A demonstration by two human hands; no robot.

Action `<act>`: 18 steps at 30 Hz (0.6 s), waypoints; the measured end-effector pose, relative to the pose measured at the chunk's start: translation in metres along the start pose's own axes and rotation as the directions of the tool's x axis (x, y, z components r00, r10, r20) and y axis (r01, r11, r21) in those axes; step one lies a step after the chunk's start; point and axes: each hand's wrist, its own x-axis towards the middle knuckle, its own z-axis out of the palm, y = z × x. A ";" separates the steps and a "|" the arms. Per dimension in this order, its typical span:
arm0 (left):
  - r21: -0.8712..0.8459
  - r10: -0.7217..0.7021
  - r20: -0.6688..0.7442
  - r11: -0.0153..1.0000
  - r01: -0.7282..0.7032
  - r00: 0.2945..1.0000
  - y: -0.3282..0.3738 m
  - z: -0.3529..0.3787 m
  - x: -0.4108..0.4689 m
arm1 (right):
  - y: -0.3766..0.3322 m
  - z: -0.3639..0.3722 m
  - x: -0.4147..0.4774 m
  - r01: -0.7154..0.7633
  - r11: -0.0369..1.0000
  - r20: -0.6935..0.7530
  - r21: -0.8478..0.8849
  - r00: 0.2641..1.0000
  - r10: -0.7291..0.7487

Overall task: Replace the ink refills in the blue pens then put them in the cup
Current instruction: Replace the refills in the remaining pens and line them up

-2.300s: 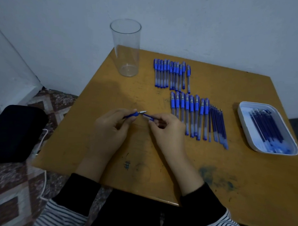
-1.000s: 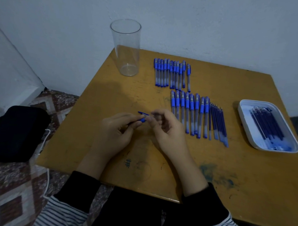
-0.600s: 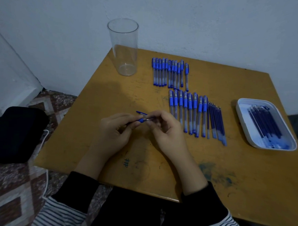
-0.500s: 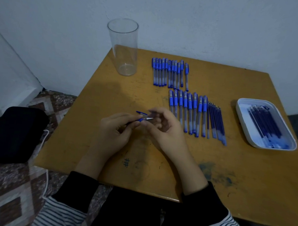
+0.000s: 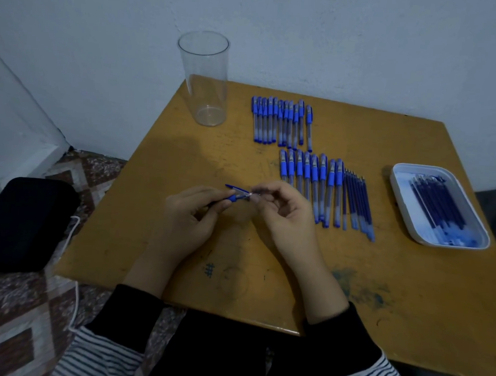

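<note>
Reaches in from the near edge of the surface (image 5: 351, 277) with both forearms, dark cuffs over striped sleeves. Holds the left hand (image 5: 191, 213) back-up and low over the wood, and the right hand (image 5: 285, 215) turned palm-inward beside it, fingertips meeting near the middle. Hides most of the blue pen (image 5: 235, 198) under the left hand, leaving only the grip and tip end showing. Cannot tell whether the pale bit at that tip is the nose cone or the refill point: too small and blurred. Clamps the left fingers (image 5: 212, 204) on the barrel, thumb against forefinger. Curls the right fingers (image 5: 265, 190) in and pinches the tip end. Leaves a small blue part (image 5: 232, 187) lying just beyond the pen. Further off: clear cup (image 5: 206, 81) upright at the far left corner, two rows of blue pens (image 5: 281, 121) right of it, loose refills (image 5: 357, 204) beside the nearer row, more in the white tray (image 5: 399, 183).
</note>
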 end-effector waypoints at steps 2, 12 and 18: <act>0.002 -0.006 -0.002 1.000 0.006 1.000 0.001 -0.001 0.000 | -0.001 -0.004 -0.001 0.003 1.000 -0.049 0.029 0.999 -0.002; 0.038 -0.007 -0.015 0.999 0.008 1.000 0.000 -0.001 -0.001 | 0.015 -0.006 -0.015 0.020 0.946 -0.025 -0.325 0.999 -0.030; 0.049 0.000 -0.007 0.999 0.000 1.000 0.000 0.000 -0.003 | 0.018 -0.002 -0.011 0.164 0.795 0.073 -0.584 0.986 -0.150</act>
